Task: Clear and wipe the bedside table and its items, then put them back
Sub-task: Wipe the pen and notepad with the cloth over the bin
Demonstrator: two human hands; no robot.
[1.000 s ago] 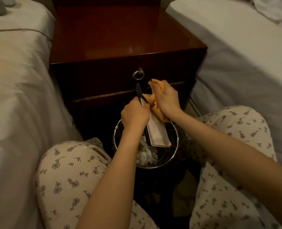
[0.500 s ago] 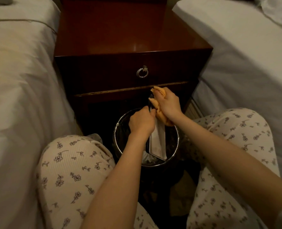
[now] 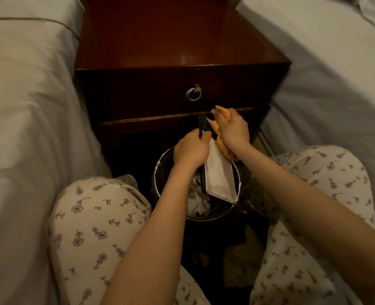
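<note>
Our left grip [image 3: 191, 150] pinches the light, probably floppy notepad [image 3: 219, 179] and dark pen [image 3: 201, 124] near their top, while our right grip [image 3: 235, 128] clutches the soft orange cloth [image 3: 225, 150].

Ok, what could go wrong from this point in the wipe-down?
1. The left hand grips the white notepad by its dark edge directly above the open waste bin. A slip would likely drop it among the crumpled paper inside.
2. The right hand holds the orange cloth against that gripped end, so the loose hanging sheets might crease or tear.
</note>
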